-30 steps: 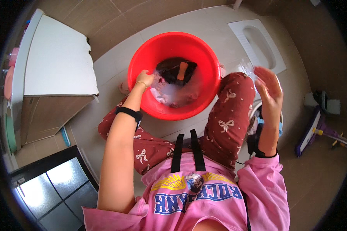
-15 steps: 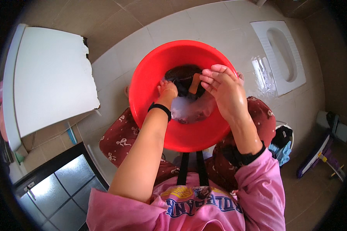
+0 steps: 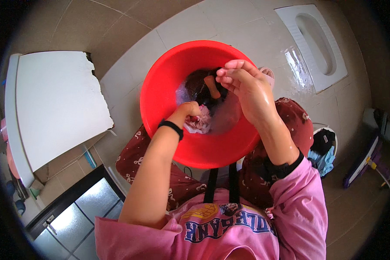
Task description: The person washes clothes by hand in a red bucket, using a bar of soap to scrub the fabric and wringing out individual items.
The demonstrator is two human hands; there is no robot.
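Observation:
Between my knees stands a large red basin holding cloudy water. My left hand reaches into it, fingers closed on a wet pink cloth near the basin's near left side. Dark wet fabric lies beyond that cloth. On the dark fabric rests an orange-brown block with a narrow waist; its underside is hidden. Above the basin's right side hangs my right hand, wet, its fingers loosely bent and holding nothing that I can see.
A white squat toilet is set in the wet tiled floor at far right. To the right, a white bucket holds black and blue cloth, with a purple-and-white floor tool beyond. A white panel with a ragged edge stands at left.
My left hand has moved nearer to me from the dark fabric and taken hold of the pink cloth, which has bunched up. My right hand still hangs over the basin's right side.

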